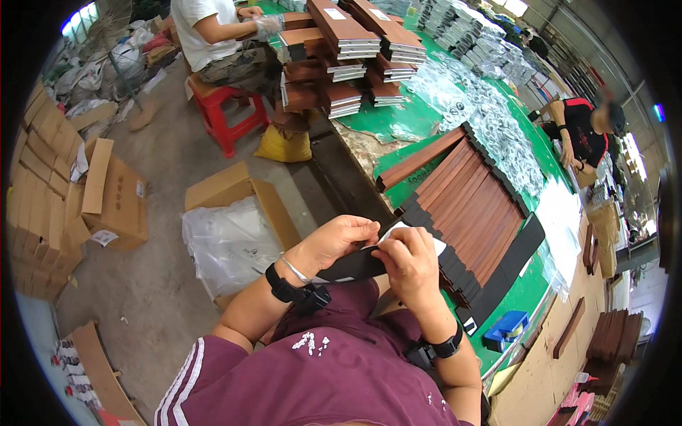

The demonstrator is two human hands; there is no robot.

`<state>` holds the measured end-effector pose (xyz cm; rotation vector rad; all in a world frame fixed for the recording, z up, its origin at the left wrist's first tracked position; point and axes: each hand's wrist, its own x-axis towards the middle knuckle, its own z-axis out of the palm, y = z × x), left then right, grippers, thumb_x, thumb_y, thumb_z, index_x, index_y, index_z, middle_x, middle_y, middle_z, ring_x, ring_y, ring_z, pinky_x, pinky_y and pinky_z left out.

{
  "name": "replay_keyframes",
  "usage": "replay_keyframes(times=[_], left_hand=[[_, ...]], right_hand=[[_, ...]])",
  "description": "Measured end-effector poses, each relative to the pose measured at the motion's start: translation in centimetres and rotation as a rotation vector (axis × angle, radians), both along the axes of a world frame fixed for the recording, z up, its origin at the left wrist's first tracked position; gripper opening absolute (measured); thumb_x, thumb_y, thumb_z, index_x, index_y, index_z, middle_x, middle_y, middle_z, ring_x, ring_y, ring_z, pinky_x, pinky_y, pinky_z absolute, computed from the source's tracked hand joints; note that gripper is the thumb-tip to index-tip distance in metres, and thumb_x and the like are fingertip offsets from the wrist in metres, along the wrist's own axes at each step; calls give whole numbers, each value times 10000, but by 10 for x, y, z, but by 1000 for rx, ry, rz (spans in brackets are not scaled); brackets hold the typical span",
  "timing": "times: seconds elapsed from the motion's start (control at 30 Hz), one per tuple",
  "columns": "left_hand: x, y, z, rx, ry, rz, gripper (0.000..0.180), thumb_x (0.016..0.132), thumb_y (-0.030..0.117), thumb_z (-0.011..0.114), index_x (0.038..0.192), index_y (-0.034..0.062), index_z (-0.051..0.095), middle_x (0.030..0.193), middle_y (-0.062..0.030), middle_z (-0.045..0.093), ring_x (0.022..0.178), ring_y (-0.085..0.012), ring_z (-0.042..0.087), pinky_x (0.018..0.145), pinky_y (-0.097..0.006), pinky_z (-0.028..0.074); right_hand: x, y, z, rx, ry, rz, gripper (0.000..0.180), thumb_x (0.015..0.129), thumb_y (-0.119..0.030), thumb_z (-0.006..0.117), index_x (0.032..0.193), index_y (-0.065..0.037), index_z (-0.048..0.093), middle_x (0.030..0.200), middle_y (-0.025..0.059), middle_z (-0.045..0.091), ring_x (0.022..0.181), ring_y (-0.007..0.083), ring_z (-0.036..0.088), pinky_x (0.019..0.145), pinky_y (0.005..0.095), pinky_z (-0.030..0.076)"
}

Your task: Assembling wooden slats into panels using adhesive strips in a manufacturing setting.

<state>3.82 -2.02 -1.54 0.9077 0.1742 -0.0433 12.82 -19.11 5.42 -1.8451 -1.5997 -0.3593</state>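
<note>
- Head view: a person in a maroon shirt held a flat black rectangular strip (355, 264) in front of the chest, beside a green worktable (398, 121)
- The left hand (339, 240), fingers curled together, was clamped on the strip's upper edge near its middle
- The right hand (410, 261) gripped the strip's right end, fingers closed, pressing a small white paper label (398, 233) against the black surface
- Just right of the hands, a row of long reddish-brown wooden slats (472, 202) lay side by side on the table, edged by black strips (455, 273)
- Further up the table stood stacked brown-and-white boxes (348, 50) and a heap of clear plastic bags (490, 121)
- An open cardboard carton lined with clear plastic (231, 234) sat on the concrete floor to the left
- A small blue plastic box (508, 328) rested at the table's near edge
- A seated co-worker in a white shirt (202, 28) worked at the far end, on a red plastic stool (224, 117)
</note>
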Motion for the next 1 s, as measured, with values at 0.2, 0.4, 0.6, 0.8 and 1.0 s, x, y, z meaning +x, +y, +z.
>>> replay_keyframes(times=[0.2,0.4,0.6,0.8,1.0], left_hand=[[-4,-17,17,581,-47,214,229,1019,233,628,1019,6,663,867,-18,673,798,-88,631,725,-242,507],[-15,-31,32,1123,-170,564,377,974,103,658,1334,13,592,885,-69,675,769,-134,623,731,-283,525],[-15,-7,-4,573,-159,396,321,974,5,597,1295,24,607,859,17,631,823,-39,578,729,-221,485],[-8,14,-24,1100,-210,621,238,1021,170,581,893,-17,654,738,-83,614,683,-201,605,654,-308,480],[-6,38,-35,1235,96,487,328,904,318,718,835,-1,678,737,-141,602,646,-326,601,596,-389,468]], right_hand=[[6,0,-9,-6,-7,-25,200,761,-96,774,882,-69,617,899,75,599,826,279,588,744,394,463],[9,9,-13,-11,106,-142,266,749,-57,792,897,-46,572,899,92,614,818,310,605,724,406,478],[10,10,-7,7,-201,230,174,784,-101,730,902,-74,605,995,61,637,975,253,622,889,416,495],[5,13,-6,91,676,171,205,842,-6,763,967,-44,605,965,71,646,892,209,645,819,311,514],[54,20,-8,216,1186,-129,123,922,-13,709,1025,-14,642,935,-6,648,857,70,610,777,218,504]])
